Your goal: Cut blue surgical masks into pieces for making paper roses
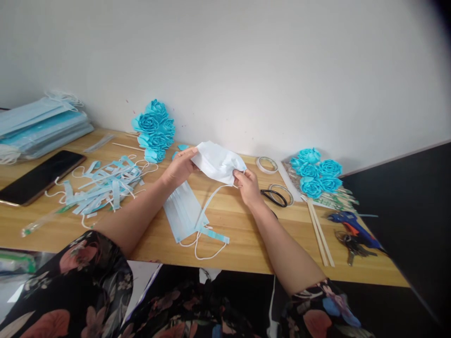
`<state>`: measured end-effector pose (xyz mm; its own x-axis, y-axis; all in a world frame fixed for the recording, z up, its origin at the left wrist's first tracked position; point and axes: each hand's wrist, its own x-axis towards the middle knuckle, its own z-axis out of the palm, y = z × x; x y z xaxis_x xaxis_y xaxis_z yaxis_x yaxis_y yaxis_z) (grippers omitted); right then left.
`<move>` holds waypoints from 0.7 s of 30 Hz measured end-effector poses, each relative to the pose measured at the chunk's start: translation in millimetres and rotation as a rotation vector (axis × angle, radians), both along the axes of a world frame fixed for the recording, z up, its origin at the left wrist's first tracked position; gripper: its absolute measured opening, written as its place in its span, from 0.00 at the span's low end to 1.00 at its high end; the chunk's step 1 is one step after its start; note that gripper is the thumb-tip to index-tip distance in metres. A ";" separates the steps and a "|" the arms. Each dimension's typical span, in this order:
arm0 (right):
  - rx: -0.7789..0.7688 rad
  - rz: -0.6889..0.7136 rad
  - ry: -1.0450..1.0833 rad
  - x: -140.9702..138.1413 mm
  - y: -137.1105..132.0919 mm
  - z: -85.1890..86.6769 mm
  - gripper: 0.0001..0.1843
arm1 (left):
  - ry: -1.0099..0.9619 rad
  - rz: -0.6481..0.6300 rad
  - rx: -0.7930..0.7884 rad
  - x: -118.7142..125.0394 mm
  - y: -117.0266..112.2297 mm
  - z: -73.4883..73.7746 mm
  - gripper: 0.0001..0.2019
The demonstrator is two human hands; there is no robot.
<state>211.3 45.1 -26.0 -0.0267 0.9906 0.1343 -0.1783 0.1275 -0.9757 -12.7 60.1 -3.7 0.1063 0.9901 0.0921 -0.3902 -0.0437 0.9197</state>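
Note:
Between my two hands a white sheet of face mask fabric is held up over the table, spread and slightly crumpled at its right end. My left hand pinches its left edge. The right corner is pinched by my right hand. Below, a pale blue pleated face mask lies flat on the wood, partly under my left forearm. Beside it are a cut-off mask strip and white ear loops.
At left lie a heap of mask trimmings, a phone and stacked masks. Blue fabric roses stand by the wall, with more roses at right. Tape, black-handled scissors, wooden sticks, keys and a glue gun lie rightward.

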 end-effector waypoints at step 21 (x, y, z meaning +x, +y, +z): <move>0.178 -0.131 -0.142 1.2 -3.1 3.9 0.22 | 0.050 -0.085 -0.054 9.5 -2.6 -9.0 0.28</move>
